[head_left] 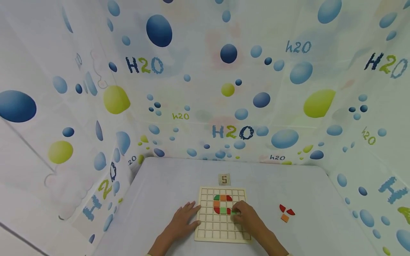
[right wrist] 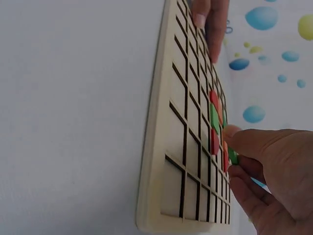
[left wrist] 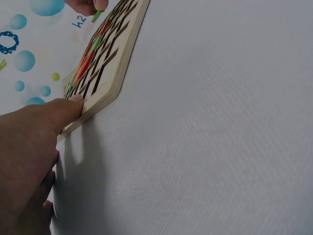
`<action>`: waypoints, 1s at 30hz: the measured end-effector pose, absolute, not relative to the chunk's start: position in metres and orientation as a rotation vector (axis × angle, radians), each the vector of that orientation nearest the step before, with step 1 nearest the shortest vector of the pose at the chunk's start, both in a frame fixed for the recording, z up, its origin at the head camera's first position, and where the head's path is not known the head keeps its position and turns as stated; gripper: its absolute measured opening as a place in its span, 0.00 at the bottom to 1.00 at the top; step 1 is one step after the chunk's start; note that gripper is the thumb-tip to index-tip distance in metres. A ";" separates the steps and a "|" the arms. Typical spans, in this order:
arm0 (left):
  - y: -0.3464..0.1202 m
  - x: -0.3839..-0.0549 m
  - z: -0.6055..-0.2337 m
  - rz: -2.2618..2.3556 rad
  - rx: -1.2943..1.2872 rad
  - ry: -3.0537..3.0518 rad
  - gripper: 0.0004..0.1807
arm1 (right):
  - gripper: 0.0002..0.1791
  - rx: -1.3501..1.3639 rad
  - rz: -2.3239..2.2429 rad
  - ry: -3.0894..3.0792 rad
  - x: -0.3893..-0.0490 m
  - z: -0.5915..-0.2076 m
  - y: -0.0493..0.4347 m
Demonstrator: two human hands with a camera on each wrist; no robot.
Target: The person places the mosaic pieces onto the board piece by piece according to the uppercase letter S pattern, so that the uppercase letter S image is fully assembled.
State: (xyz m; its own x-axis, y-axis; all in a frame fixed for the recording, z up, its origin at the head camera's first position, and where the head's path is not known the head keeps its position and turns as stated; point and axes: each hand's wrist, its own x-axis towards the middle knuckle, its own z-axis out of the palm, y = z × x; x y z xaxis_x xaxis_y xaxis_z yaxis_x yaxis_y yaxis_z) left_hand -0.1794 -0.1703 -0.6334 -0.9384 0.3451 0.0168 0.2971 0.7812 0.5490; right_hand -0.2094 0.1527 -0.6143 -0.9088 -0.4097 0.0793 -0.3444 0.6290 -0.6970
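A square wooden grid board (head_left: 211, 234) lies on the table, with several red, green and orange tiles set in its cells around one bare cell. The left hand (head_left: 184, 220) rests at the board's left edge, fingers spread; in the left wrist view its thumb (left wrist: 68, 110) touches the rim. Over the tiles' right side, the right hand (head_left: 246, 215) pinches a green tile (right wrist: 233, 155) between thumb and fingers. That tile's full shape is partly hidden by the fingers.
Right of the board lie two red rounded pieces (head_left: 290, 212) and an orange square tile (head_left: 284, 218). Behind the board is a small gridded card (head_left: 224, 179) with a brown figure. A white curtain (head_left: 198, 89) with blue and green dots surrounds the table.
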 end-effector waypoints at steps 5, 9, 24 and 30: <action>-0.170 -0.179 -0.634 0.883 0.524 2.877 0.36 | 0.06 -0.739 -1.039 2.800 -0.203 -0.621 0.141; -0.170 -0.181 -0.635 0.885 0.525 2.874 0.36 | 0.06 -0.777 -0.914 2.857 -0.199 -0.625 0.139; -0.169 -0.183 -0.636 0.879 0.506 2.887 0.36 | 0.04 -0.863 -0.873 2.985 -0.190 -0.626 0.143; -0.168 -0.184 -0.639 0.876 0.488 2.885 0.35 | 0.04 -0.853 -0.896 3.012 -0.188 -0.630 0.143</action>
